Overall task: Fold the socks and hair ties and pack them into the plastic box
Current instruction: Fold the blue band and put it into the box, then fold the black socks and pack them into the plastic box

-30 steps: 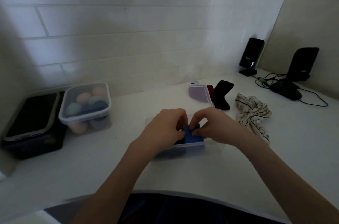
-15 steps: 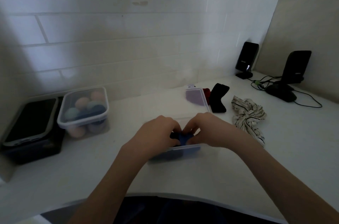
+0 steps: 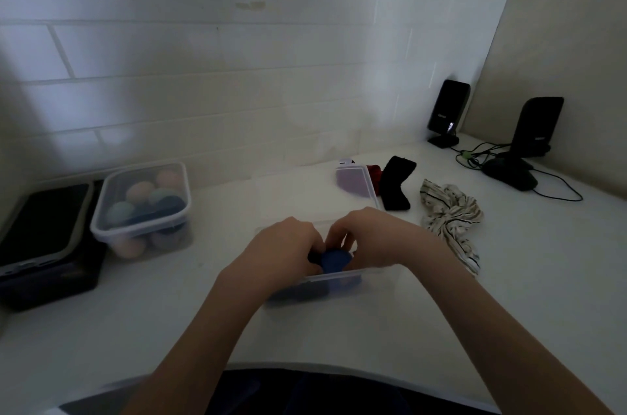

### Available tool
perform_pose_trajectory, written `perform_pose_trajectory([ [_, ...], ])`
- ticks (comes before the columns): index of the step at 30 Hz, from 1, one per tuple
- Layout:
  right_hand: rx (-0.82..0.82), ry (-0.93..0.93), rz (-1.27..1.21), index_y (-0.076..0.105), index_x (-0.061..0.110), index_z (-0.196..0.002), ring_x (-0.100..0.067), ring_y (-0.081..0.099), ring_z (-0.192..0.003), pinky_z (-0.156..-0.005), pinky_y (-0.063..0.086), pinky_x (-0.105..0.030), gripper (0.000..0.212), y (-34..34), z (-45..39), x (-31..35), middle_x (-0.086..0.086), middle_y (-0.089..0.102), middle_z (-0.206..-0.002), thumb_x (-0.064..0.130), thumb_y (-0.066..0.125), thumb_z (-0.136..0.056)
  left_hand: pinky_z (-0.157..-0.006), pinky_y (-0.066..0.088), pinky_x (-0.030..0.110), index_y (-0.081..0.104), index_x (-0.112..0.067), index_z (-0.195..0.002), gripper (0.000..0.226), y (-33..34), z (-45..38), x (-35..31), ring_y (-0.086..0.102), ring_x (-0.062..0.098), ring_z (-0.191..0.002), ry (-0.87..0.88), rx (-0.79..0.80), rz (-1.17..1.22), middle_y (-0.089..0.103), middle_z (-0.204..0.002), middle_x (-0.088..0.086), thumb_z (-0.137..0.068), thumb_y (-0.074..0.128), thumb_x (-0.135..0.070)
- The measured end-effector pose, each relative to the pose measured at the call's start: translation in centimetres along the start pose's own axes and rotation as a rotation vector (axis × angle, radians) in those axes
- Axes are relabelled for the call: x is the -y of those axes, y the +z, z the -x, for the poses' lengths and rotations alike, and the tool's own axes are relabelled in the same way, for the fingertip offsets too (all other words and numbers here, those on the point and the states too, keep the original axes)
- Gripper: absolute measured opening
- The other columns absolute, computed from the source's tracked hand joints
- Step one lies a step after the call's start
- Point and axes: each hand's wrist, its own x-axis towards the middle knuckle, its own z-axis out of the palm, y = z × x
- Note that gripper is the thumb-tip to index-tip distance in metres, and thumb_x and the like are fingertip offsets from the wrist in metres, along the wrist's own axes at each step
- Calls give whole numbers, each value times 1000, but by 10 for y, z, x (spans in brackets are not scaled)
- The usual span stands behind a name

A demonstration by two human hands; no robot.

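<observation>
A clear plastic box (image 3: 334, 289) stands on the white counter in front of me. Both hands are over it, pressing a folded blue sock (image 3: 334, 260) down into it. My left hand (image 3: 285, 251) grips the sock from the left, my right hand (image 3: 369, 238) from the right, fingertips meeting above it. More dark fabric shows through the box wall. Behind the box lies its lid (image 3: 354, 182), then a red item (image 3: 375, 172), a folded black sock (image 3: 397, 187) and a striped white scrunchie (image 3: 448, 214) to the right.
A lidded clear tub of coloured balls (image 3: 144, 207) sits at the left, beside a phone on a black box (image 3: 40, 231). Two black stands (image 3: 448, 112) (image 3: 536, 132) with cables (image 3: 549, 183) occupy the right back corner. The tiled wall is close behind.
The blue sock has gone lower into the box, with both hands following it down and closing over it.
</observation>
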Motion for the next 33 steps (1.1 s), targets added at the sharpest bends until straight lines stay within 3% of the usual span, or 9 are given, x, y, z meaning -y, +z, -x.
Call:
perform_pose_trajectory([
  [6,76,35,-116,66,15,-114,-16,65,-99,-90,51,-28,38,-8,2,-3,-2,70,-112,18,72,-78,-61,45,28,71,-19,-88,13,-8,6,3,58,20,-67,44,26,96,66,-73,3,-79,64,-24],
  [9,83,74,-312,63,14,-119,-7,65,-97,-92,48,-22,38,-19,10,-11,0,71,-110,19,70,-82,-82,50,24,69,-17,-109,30,-14,9,10,64,13,-91,47,-8,195,72,-104,3,-80,68,-21],
  [12,-65,71,-370,67,17,-112,-9,68,-93,-87,53,-22,26,-29,17,-23,1,74,-101,16,64,-87,-76,37,0,61,-19,-121,42,-16,12,15,56,0,-92,39,-57,258,66,-119,-3,-80,70,-18],
  [18,-445,142,-790,71,13,-94,-17,71,-76,-70,60,-27,20,-43,23,-52,-8,73,-88,1,56,-89,-78,48,8,68,-22,-109,31,-15,17,17,63,-2,-84,42,-334,455,71,-103,-6,-85,62,-5],
  [21,-724,223,-574,63,19,-112,-21,67,-80,-66,55,-26,28,-40,13,-77,-1,65,-111,5,57,-89,-68,46,5,70,-25,-103,28,-10,20,18,61,-4,-83,62,-485,501,69,-91,-15,-85,61,-6],
  [23,-806,316,-433,53,22,-127,-22,63,-79,-74,49,-31,41,-36,3,-96,0,55,-130,11,58,-88,-65,44,4,71,-25,-101,26,-5,21,18,61,-1,-83,77,-512,503,66,-88,-20,-85,62,-7],
  [27,-718,392,-371,28,16,-145,-27,41,-129,-108,32,-39,69,-23,-21,-129,-8,33,-150,11,63,-86,-69,45,5,71,-24,-99,22,2,17,17,62,1,-79,39,-449,507,65,-86,-19,-87,59,-10],
  [30,-653,422,-411,23,18,-146,-29,35,-135,-109,32,-41,76,-10,-34,-140,-11,34,-150,11,66,-84,-73,48,9,71,-25,-98,21,4,15,18,63,2,-80,36,-380,532,67,-88,-16,-88,58,-12],
  [33,-672,434,-377,32,16,-141,-31,47,-124,-100,39,-39,69,0,-42,-144,-15,48,-137,12,67,-81,-74,49,10,71,-27,-98,21,4,13,19,64,1,-80,34,-339,541,67,-90,-16,-88,58,-13],
])
